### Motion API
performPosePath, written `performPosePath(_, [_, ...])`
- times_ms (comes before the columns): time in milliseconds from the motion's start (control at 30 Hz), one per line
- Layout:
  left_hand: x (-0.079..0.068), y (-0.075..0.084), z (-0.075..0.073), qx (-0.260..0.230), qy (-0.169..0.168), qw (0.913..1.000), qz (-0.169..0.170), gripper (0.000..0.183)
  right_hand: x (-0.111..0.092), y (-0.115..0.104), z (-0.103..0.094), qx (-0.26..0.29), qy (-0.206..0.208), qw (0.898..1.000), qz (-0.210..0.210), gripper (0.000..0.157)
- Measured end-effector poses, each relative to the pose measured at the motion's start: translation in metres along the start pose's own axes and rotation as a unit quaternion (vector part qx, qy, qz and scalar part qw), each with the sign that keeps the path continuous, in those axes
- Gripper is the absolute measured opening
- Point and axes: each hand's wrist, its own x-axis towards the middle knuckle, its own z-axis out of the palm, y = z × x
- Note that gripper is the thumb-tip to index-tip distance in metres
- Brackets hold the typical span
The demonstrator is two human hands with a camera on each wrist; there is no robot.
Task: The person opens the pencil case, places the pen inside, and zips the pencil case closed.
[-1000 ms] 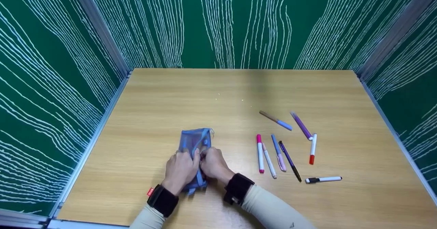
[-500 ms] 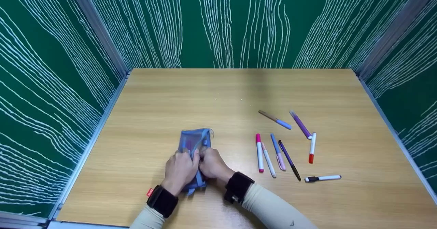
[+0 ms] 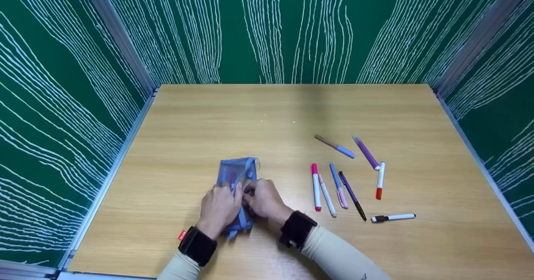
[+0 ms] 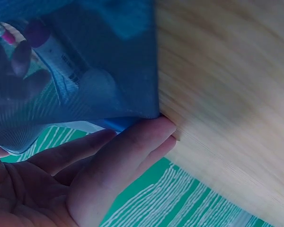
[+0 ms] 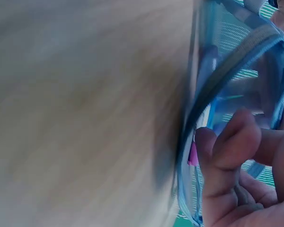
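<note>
Eight pens (image 3: 316, 187) lie loose on the table (image 3: 208, 121), to the right of a blue mesh pouch (image 3: 227, 168), which rests nearer the person. At least one purple-capped marker (image 4: 57, 54) is already inside it, so by the look of things some are in and eight remain out. The left hand (image 3: 220, 207) grips the pouch; the right hand (image 3: 265, 200) has bent fingers at the unzipped mouth, but whether they pinch anything I cannot tell.
</note>
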Motion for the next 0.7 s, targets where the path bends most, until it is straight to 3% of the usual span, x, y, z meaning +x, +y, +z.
performPosePath(133, [0.001,0.0,0.0,0.001,-0.01,0.9999,-0.006,0.052,-0.002,0.0,-0.009,-0.006,0.003,1.0,0.011,0.01])
performPosePath(367, [0.001,0.001,-0.001,-0.001,-0.012,0.9999,-0.009,0.052,-0.008,0.005,-0.027,-0.071,0.035,0.997,0.004,0.016])
performPosePath(600, [-0.001,0.0,0.001,-0.005,0.022,0.9996,0.017,0.049,-0.017,0.015,-0.042,-0.12,0.071,0.99,-0.011,0.027])
performPosePath(700, [-0.002,0.0,0.001,-0.003,0.019,0.9997,0.018,0.049,-0.02,0.017,-0.048,-0.13,0.077,0.988,-0.002,0.028])
